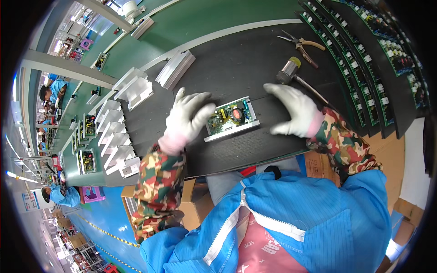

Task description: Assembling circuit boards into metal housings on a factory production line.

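A circuit board [223,119] with a round black part and several components sits in a silver metal bracket [234,133] on the black mat. My left hand [187,113], in a white glove, is at the left end of the board with its fingers apart; whether the fingertips touch it I cannot tell. To the right, my right hand [293,109], also gloved, is held open and apart from the bracket, holding nothing. Just beyond that hand lies a mallet [289,69] with a yellow-green tip and a dark handle. Pliers [302,43] with tan grips lie farther back.
Bare silver brackets [119,136] stand in a row at the left, with more brackets [175,69] behind. Racks of green circuit boards [359,77] rise along the right. Boards [87,161] sit on the green bench at left. Other people [64,195] work far left.
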Motion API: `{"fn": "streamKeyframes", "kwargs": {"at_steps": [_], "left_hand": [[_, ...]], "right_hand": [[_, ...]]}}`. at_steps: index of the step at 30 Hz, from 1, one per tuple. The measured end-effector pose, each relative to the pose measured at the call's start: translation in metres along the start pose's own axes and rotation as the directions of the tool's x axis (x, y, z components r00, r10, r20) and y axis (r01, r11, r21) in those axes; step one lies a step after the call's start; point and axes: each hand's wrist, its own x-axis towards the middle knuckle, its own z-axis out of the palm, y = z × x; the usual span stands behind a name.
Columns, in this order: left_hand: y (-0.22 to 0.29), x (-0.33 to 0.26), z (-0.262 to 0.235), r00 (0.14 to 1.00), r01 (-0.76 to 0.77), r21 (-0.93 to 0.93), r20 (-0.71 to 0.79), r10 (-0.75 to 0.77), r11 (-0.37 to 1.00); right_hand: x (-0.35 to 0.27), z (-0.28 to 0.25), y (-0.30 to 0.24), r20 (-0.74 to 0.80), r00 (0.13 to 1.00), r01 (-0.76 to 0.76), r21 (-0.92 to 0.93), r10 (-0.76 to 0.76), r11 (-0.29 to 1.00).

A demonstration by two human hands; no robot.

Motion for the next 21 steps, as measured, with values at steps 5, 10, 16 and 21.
{"fn": "streamKeyframes", "kwargs": {"at_steps": [5,10,16,21], "left_hand": [[0.014,-0.038,0.022,0.99,-0.098,0.112,-0.089,0.108,0.989],[0.017,-0.051,0.035,0.997,0.075,0.062,-0.027,-0.073,0.995],[0.009,-0.05,0.045,0.986,0.149,0.017,-0.079,-0.147,0.989],[0.005,-0.046,0.048,0.985,0.127,-0.006,-0.117,-0.127,0.992]], "right_hand": [[0.024,0.018,-0.008,0.002,0.996,0.087,-0.098,-0.087,0.991],[0.047,0.031,-0.007,0.144,0.989,0.038,-0.032,-0.033,0.999],[0.049,0.036,-0.003,0.051,0.986,0.157,0.051,-0.16,0.986],[0.048,0.04,-0.003,0.029,0.982,0.187,0.044,-0.189,0.981]]}}
